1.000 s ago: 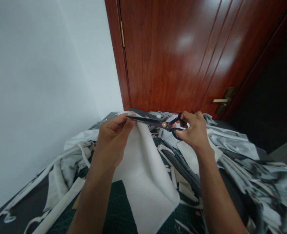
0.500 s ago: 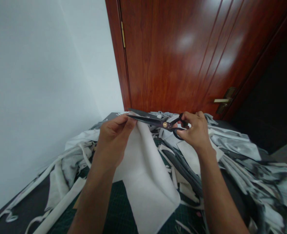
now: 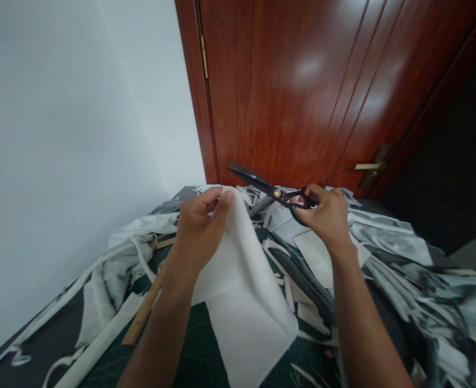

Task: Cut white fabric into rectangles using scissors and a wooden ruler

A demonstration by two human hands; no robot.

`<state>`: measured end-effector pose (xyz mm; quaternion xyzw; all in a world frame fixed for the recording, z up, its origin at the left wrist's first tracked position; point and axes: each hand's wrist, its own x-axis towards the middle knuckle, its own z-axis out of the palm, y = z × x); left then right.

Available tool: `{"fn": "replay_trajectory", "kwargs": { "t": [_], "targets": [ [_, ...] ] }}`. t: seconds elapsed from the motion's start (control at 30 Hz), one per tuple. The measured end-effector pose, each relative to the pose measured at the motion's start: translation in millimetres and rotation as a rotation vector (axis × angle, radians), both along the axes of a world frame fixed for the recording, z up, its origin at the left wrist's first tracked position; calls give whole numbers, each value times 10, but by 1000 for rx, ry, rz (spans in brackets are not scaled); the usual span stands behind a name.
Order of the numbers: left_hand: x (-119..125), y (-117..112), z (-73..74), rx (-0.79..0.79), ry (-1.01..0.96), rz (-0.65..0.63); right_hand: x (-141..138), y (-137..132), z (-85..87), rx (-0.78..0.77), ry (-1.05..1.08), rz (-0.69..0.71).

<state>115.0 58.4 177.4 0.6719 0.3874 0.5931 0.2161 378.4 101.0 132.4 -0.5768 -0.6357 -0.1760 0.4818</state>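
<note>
A piece of white fabric (image 3: 246,269) hangs from my left hand (image 3: 201,226), pinched at its top edge between thumb and fingers. Its lower part drapes over a green cutting mat (image 3: 197,345). My right hand (image 3: 327,213) grips black scissors (image 3: 258,182) by the handle loops. The blades point up and to the left, slightly parted, above and apart from the fabric.
Fabric strips and scraps (image 3: 399,237) lie heaped on both sides and at the back. A wooden ruler (image 3: 143,318) lies beside my left forearm. A white wall (image 3: 80,134) rises at left, and a brown door (image 3: 278,97) stands behind.
The scissors have moved up and away from the fabric's top edge, their blades closing somewhat. My left hand has shifted slightly right with the fabric, uncovering more of the ruler.
</note>
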Motion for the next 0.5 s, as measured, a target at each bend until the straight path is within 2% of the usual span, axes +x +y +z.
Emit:
{"fn": "replay_trajectory", "kwargs": {
  "t": [0.17,0.33,0.5],
  "targets": [
    [42,64,-16,46,142,36,218,123,-98,-398,-44,-153],
    [84,61,-9,49,224,36,411,352,-403,-815,-166,-290],
    [93,50,3,41,237,31,522,519,-698,-968,-173,-342]
  ]
}}
